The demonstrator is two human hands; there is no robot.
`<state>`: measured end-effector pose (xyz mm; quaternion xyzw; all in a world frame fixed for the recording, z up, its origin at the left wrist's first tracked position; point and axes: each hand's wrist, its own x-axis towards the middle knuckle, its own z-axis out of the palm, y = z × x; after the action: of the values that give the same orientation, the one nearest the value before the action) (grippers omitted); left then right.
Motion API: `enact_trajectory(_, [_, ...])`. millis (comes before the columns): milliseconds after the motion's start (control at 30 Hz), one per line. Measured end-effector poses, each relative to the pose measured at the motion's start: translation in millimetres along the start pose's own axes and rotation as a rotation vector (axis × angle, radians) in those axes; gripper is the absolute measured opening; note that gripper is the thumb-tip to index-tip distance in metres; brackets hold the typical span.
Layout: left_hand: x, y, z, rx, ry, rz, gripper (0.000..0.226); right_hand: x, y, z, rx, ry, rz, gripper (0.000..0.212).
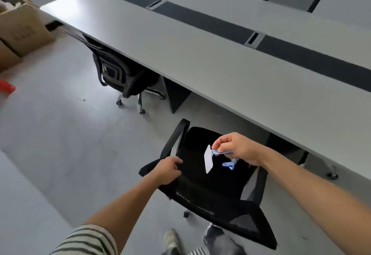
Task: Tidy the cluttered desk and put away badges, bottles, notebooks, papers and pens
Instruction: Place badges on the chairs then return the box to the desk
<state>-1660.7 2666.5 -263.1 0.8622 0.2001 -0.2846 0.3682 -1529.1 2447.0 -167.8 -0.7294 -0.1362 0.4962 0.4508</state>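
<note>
Striped sleeve (88, 240) and two shoes (171, 240) at the lower edge; both bare forearms reach forward over a black mesh office chair (212, 186). Right hand (239, 148): fingertips pinched shut on the blue lanyard (228, 163) just where it joins the white badge (208, 159). The badge hangs below and to the left of the pinch, above the chair seat, clear of it; the loose lanyard loops droop directly beneath the hand. Left hand (167, 171): fingers curled closed over the chair's left armrest (174, 140), well to the left of the pinch.

Handling, judged: the badge looks light, flat and fairly stiff, prone to swing; the lanyard is soft and may snag. Taking hold at the clip junction, as here, or across the card's edges seems soundest.

Surroundings: the long grey desk (200, 57) lies beyond the pinch, its visible surface bare. A second chair (120, 73) is tucked under it, far left; cardboard boxes (22, 31) stand farther left. The near chair stands between the person and the desk.
</note>
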Motion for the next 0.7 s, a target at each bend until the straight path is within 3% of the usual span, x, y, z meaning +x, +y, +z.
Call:
enact_trajectory(100, [-17.3,2.8,-4.8,-0.148,-0.076,0.033,0.051,-21.9,-29.1,23.1,0.043,-0.029,-0.066,0.017])
enact_trajectory(233, [-40.8,9.9,-11.6,-0.625,-0.146,-0.048,0.033,-49.6,-52.9,43.5,0.116,-0.094,-0.130,0.021])
enact_trajectory(333, [-53.2,12.3,-14.0,-0.852,-0.288,-0.117,0.037,-69.0,-62.0,49.4,0.191,-0.103,-0.145,0.020])
enact_trajectory(500, [-59.4,17.8,-18.3,-1.103,-0.500,-0.046,0.058,-86.2,-57.9,44.2,0.206,-0.052,-0.159,0.011])
enact_trajectory(600, [-63.6,27.7,-22.2,-1.140,-0.499,0.012,0.040,-92.0,-40.0,32.6,0.186,0.047,-0.125,0.018])
enact_trajectory(700, [-63.9,33.1,-34.0,-1.127,-0.435,0.102,0.029,-97.9,-18.3,20.7,0.110,0.120,-0.074,0.006])
